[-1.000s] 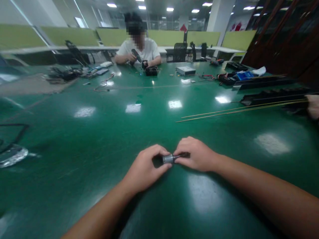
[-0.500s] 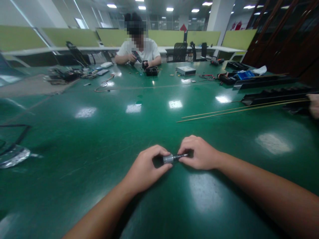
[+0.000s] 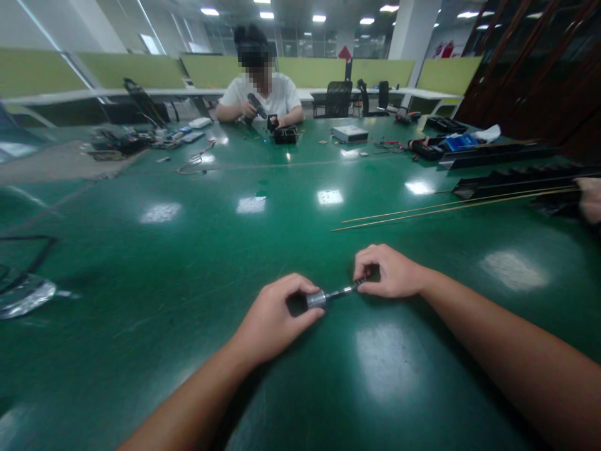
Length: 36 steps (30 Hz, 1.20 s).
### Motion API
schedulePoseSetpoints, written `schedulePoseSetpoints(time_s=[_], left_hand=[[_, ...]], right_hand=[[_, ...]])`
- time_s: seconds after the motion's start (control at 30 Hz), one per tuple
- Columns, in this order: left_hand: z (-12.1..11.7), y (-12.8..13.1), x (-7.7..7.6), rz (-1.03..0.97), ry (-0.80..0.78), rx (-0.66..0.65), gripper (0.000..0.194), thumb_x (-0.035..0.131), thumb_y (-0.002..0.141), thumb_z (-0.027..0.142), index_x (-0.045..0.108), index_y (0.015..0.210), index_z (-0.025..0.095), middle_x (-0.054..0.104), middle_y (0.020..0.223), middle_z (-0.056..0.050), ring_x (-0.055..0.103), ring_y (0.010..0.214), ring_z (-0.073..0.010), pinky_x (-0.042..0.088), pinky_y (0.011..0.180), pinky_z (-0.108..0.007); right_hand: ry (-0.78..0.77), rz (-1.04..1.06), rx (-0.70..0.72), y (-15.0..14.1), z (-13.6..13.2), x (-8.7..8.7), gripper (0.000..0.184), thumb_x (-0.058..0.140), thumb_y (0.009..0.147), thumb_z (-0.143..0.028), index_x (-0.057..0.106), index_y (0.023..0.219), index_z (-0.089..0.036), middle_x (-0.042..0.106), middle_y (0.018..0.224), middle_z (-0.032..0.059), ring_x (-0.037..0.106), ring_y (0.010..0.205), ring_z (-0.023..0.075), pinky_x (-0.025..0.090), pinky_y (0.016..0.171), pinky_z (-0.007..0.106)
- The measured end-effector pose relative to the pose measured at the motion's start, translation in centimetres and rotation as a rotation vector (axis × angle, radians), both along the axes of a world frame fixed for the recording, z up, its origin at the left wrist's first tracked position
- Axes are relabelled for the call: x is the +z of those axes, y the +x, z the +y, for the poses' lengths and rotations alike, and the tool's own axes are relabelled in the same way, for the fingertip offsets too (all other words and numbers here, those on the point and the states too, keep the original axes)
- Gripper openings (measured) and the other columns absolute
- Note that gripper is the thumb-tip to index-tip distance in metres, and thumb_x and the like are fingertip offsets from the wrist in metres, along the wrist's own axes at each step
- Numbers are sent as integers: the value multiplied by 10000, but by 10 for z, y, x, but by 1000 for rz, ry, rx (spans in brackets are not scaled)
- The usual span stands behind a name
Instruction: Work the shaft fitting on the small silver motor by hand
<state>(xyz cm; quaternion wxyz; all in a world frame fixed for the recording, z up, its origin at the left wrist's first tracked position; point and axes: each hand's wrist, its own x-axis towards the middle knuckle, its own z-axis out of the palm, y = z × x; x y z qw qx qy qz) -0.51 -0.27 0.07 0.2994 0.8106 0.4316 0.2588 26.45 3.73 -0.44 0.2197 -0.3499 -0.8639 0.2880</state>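
Note:
My left hand [image 3: 270, 316] pinches a short silver metal cylinder [image 3: 316, 300] between thumb and fingers, low over the green table. From the cylinder's right end a thin metal shaft [image 3: 339, 292] points right, tilted slightly away from me. My right hand [image 3: 387, 272] is closed in a pinch on a dark, ridged tip [image 3: 360, 282] at the far end of this shaft. The middle of the shaft is bare between the two hands. My right fingertips partly cover the tip, and I cannot tell whether it is one piece with the shaft.
Two thin brass-coloured rods [image 3: 399, 216] lie beyond my right hand, with another person's hand [image 3: 589, 197] at the right edge. Across the green table [image 3: 188, 263] a co-worker [image 3: 263, 94] holds a power tool over a black part [image 3: 285, 134]. A silver box [image 3: 350, 133] stands nearby.
My right hand has slid rightward and slightly away along the shaft, from beside the cylinder to the ridged tip, baring the shaft. The left hand and cylinder have stayed in place.

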Motion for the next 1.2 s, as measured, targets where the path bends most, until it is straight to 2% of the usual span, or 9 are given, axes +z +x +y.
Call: schedulePoseSetpoints(time_s=[0.2,0.33,0.53,0.7,0.9,1.2], left_hand=[[0,-1,2,-6,5,-5,143,743,776,211,670,898,191,710,960,-26,657,894,-190,500,825,-312],[2,2,0,-10,14,-10,141,745,766,199,674,888,188,714,954,-39,656,892,-201,503,827,-323],[5,8,-2,-55,32,-70,113,746,790,227,677,870,187,705,950,-43,652,898,-194,502,831,-307],[6,8,-2,-76,-9,-63,101,651,888,268,708,881,185,722,939,-49,665,888,-184,513,826,-288],[6,8,-1,19,2,-3,177,724,811,269,716,975,204,732,955,-30,672,883,-196,510,806,-289],[6,8,-1,22,10,-9,142,716,808,263,713,933,195,725,941,-44,664,881,-207,513,805,-304]], right_hand=[[-34,14,10,-1,0,1,56,732,715,-185,691,745,-161,681,729,15,607,686,142,462,688,263],[-50,31,14,-16,-6,0,92,750,745,-241,717,782,-164,696,741,16,619,691,140,457,704,269],[153,-17,-54,-40,-23,-6,66,709,813,-231,720,861,-187,723,839,31,635,836,176,401,773,314],[186,-12,-20,-37,-23,-9,76,697,839,-253,708,885,-194,720,848,29,627,834,170,382,770,308],[191,-9,-12,-37,-22,-11,79,692,837,-241,703,898,-193,722,878,30,631,856,174,381,783,310],[189,-10,-10,-36,-22,-10,84,691,839,-239,703,910,-195,723,882,32,630,861,178,391,792,318]])
